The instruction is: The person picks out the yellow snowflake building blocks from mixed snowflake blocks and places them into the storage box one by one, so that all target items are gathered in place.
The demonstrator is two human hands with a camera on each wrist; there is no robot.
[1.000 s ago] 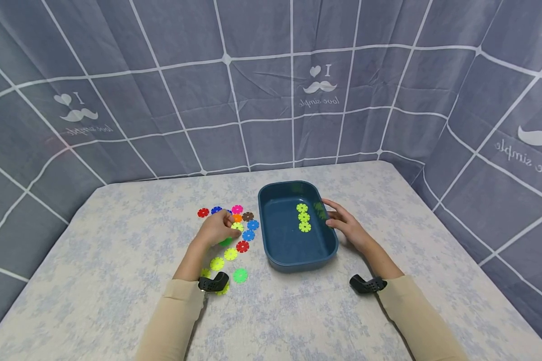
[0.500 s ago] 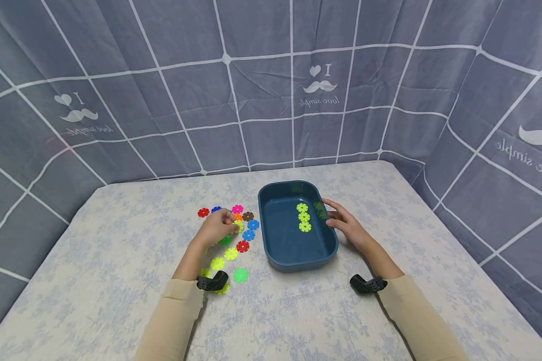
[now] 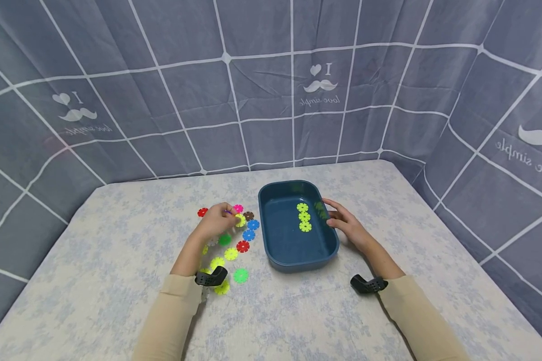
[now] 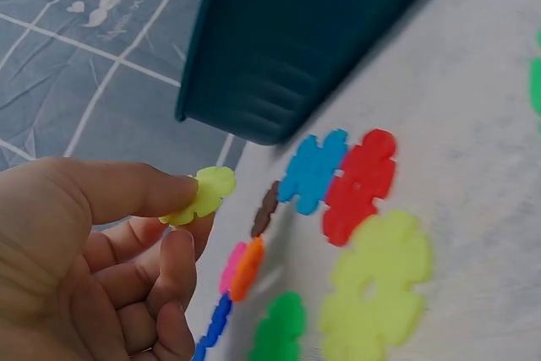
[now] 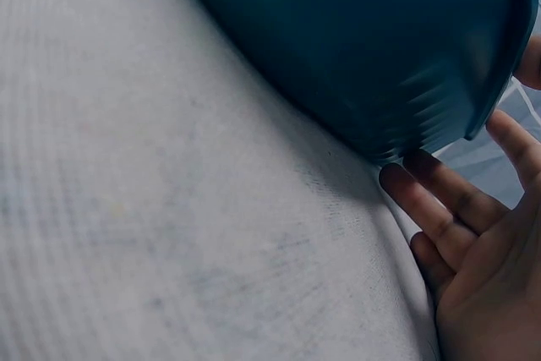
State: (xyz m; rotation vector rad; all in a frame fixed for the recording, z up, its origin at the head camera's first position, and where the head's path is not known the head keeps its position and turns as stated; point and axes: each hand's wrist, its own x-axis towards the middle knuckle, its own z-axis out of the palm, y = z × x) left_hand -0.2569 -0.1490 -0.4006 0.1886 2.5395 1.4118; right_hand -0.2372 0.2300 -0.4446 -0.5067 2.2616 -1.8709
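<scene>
My left hand pinches a yellow snowflake disc between thumb and index finger, lifted off the tabletop. In the left wrist view the other fingers curl below it. My right hand holds the right side of a dark blue plastic bin. Its thumb lies at the rim, and in the right wrist view several fingertips touch the outer wall low down. Inside the bin, a row of yellow discs lies near the right wall.
Loose discs lie left of the bin, among them a brown disc, a blue disc, a red disc and a green disc. A pale patterned cloth covers the table. A grey curtain hangs behind.
My left hand has picked up the yellow disc from among the loose ones and raised it slightly, away from me. The right hand and the bin have stayed in place.
</scene>
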